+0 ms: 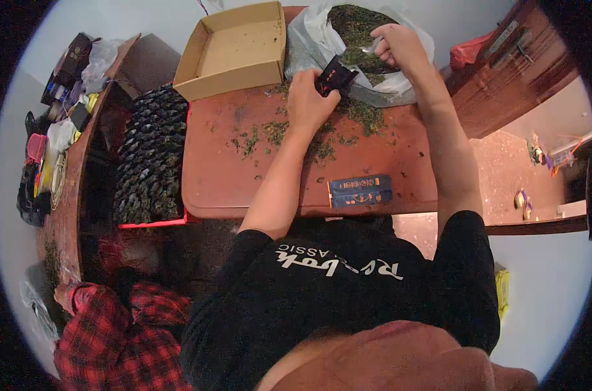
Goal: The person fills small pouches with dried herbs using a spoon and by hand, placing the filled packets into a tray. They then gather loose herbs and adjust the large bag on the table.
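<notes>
- left hand [309,98], arm angled far across the table [231,176], curls round a black packet [336,76]
- right hand [400,49], arm reaching farther, knuckles raised, pinches a pale spoon-like tool [373,45] over the open bag [309,39] of dark leaves [354,26]

1. Bag [304,40] at the far side: thin, translucent plastic, crinkled, with glossy highlights.
2. Leaf heap [358,25] inside it: coarse, crumbly, matt.
3. Black packet [336,77]: smooth; film or paper, hard to tell.
4. Small utensil [373,45]: pale and shiny, metal-looking.
5. Open box [227,86], far left: plain matt cardboard.
6. Tabletop [227,182]: smooth, with a soft sheen.
7. Flat packet [359,191], near side: smooth, printed surface.
8. Shirt [348,306]: matt black cloth.
</notes>
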